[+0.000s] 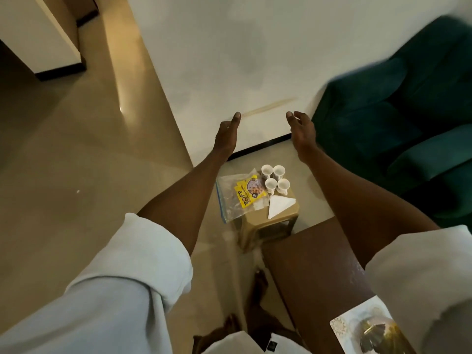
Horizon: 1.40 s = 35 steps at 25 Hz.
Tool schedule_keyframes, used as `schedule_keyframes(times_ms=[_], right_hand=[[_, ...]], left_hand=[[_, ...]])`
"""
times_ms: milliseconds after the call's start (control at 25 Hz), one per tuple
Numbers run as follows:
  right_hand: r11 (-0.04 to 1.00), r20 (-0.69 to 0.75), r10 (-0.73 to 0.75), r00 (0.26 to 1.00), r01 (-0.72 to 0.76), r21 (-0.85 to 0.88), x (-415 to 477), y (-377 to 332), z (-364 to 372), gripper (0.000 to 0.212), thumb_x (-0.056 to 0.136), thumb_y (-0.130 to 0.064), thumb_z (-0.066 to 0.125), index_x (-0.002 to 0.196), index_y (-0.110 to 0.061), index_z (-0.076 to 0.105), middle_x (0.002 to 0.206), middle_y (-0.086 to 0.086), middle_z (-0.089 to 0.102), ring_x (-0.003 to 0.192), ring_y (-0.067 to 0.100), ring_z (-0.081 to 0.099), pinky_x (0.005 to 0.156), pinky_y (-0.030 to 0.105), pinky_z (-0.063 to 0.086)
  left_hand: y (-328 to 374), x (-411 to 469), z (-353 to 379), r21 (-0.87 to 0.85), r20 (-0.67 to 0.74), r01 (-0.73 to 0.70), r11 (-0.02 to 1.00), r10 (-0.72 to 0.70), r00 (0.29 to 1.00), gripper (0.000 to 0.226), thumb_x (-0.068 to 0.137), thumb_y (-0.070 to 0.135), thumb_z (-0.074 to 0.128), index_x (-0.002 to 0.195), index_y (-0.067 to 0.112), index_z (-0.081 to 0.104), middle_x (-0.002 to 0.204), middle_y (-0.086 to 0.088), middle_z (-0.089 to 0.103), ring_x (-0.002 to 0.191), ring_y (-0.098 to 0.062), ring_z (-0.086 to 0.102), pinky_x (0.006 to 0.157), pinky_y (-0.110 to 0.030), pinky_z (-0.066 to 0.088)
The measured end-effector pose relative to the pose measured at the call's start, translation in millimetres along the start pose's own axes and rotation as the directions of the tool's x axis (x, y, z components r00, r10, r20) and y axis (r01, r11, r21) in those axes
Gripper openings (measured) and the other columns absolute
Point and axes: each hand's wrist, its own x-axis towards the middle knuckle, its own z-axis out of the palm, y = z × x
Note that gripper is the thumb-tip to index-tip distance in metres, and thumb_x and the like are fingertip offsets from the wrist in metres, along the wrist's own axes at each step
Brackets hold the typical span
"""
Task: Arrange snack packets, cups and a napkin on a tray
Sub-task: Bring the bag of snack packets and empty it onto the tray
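Both arms reach forward and down over the floor, bare below rolled pale sleeves. The left hand (226, 139) is released, fingers straight and together, grasping nothing; the right hand (302, 134) is likewise relaxed and empty, its fingers loosely extended. Between and below the forearms stands a low beige stool (268, 232) bearing the task's things. Four white cups (270, 185) stand upright, mouths up, in a tight two-by-two cluster at its far side. Just left of them lies a clear zip bag (228, 203), overhanging the stool's left edge, its blue seal running along the left side. On the bag lies a yellow packet (244, 198), flat, with its long axis slanting from lower left to upper right, the upper end touching the cups. A white napkin (279, 204), folded to a triangle, lies flat near the cups, its longest edge slanting down to the left. The tray (341, 325) sits well apart on a brown table (306, 251) at lower right, partly hidden by the right sleeve. A green sofa (396, 123) stands at right.
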Motion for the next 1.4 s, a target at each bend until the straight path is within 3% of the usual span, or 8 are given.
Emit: schedule_keyframes(times_ms=[40, 80, 120, 480, 600, 880, 1240, 1400], right_hand=[[0.999, 0.018, 0.027, 0.999, -0.027, -0.017, 12, 18, 8, 0.06, 0.105, -0.044, 0.056, 0.151, -0.008, 0.047, 0.131, 0.008, 0.059, 0.102, 0.016, 0.059, 0.087, 0.029, 0.051], [0.998, 0.034, 0.051, 0.998, -0.05, -0.037, 23, 36, 16, 0.059, 0.105, -0.044, 0.056, 0.15, -0.007, 0.049, 0.128, 0.008, 0.059, 0.102, 0.016, 0.057, 0.09, 0.032, 0.049], [0.996, 0.047, 0.081, 0.996, -0.079, -0.041, 34, 55, 26, 0.057, 0.105, -0.043, 0.057, 0.147, -0.005, 0.051, 0.123, 0.008, 0.06, 0.099, 0.015, 0.056, 0.089, 0.033, 0.048], [0.933, 0.144, 0.333, 0.932, -0.304, -0.193, 49, 260, 112, 0.043, 0.103, -0.025, 0.063, 0.139, -0.001, 0.057, 0.129, 0.011, 0.065, 0.119, 0.024, 0.061, 0.109, 0.043, 0.048], [0.826, 0.256, 0.248, 0.934, -0.066, -0.56, 55, 316, 133, 0.055, 0.1, -0.032, 0.066, 0.147, -0.007, 0.053, 0.144, 0.014, 0.053, 0.132, 0.033, 0.052, 0.109, 0.043, 0.044], [0.537, 0.415, 0.154, 0.897, 0.276, -0.797, 56, 390, 168, 0.076, 0.09, -0.033, 0.074, 0.157, -0.021, 0.038, 0.167, 0.008, 0.028, 0.14, 0.04, 0.04, 0.099, 0.051, 0.052], [0.619, 0.395, 0.225, 0.89, 0.183, -0.764, 53, 380, 175, 0.07, 0.092, -0.034, 0.075, 0.153, -0.02, 0.044, 0.161, 0.006, 0.036, 0.137, 0.038, 0.043, 0.098, 0.05, 0.051], [0.704, 0.406, 0.22, 0.887, 0.143, -0.695, 48, 341, 178, 0.065, 0.096, -0.037, 0.07, 0.153, -0.014, 0.047, 0.153, 0.012, 0.045, 0.132, 0.038, 0.049, 0.107, 0.049, 0.045]], left_hand=[[-13, 13, 7, 0.009, -0.003, 0.017, 1.0, -0.017, 1.0, 0.077, 0.102, 0.063, 0.04, 0.111, -0.012, 0.057, 0.128, -0.031, 0.054, 0.122, -0.036, 0.048, 0.083, -0.041, 0.046], [-28, 22, 13, 0.011, -0.015, 0.012, 1.0, -0.012, 1.0, 0.073, 0.102, 0.063, 0.04, 0.093, -0.007, 0.059, 0.105, 0.008, 0.033, 0.108, -0.007, 0.028, 0.071, -0.038, 0.04], [-44, 33, 19, 0.016, -0.013, 0.023, 1.0, -0.023, 1.0, 0.063, 0.103, 0.06, 0.041, 0.07, 0.007, 0.048, 0.068, -0.006, 0.038, 0.065, -0.01, 0.021, 0.061, -0.034, 0.029], [-264, 102, 51, 0.105, -0.009, 0.437, 0.893, -0.439, 0.898, 0.047, 0.104, 0.049, 0.051, 0.072, 0.016, 0.039, 0.07, -0.002, 0.038, 0.063, -0.016, 0.038, 0.073, -0.031, 0.032], [-325, 130, 65, 0.165, -0.095, 0.479, 0.862, -0.469, 0.878, 0.052, 0.1, 0.047, 0.059, 0.106, -0.004, 0.062, 0.107, -0.025, 0.061, 0.102, -0.036, 0.059, 0.093, -0.041, 0.044], [-436, 174, 65, 0.175, -0.007, 0.602, 0.779, -0.611, 0.792, 0.096, 0.099, 0.044, 0.062, 0.161, -0.001, 0.005, 0.169, -0.021, 0.017, 0.156, -0.032, 0.024, 0.126, -0.037, 0.025], [-435, 171, 55, -0.131, 0.033, 0.574, 0.808, -0.575, 0.817, 0.015, 0.104, 0.008, 0.055, 0.098, -0.006, 0.059, 0.078, -0.011, 0.058, 0.067, -0.022, 0.058, 0.067, -0.033, 0.052], [-370, 165, 36, -0.247, 0.133, 0.541, 0.804, -0.525, 0.841, 0.013, 0.102, 0.01, 0.06, 0.105, -0.002, 0.062, 0.097, -0.026, 0.069, 0.068, -0.024, 0.069, 0.064, -0.027, 0.058]])
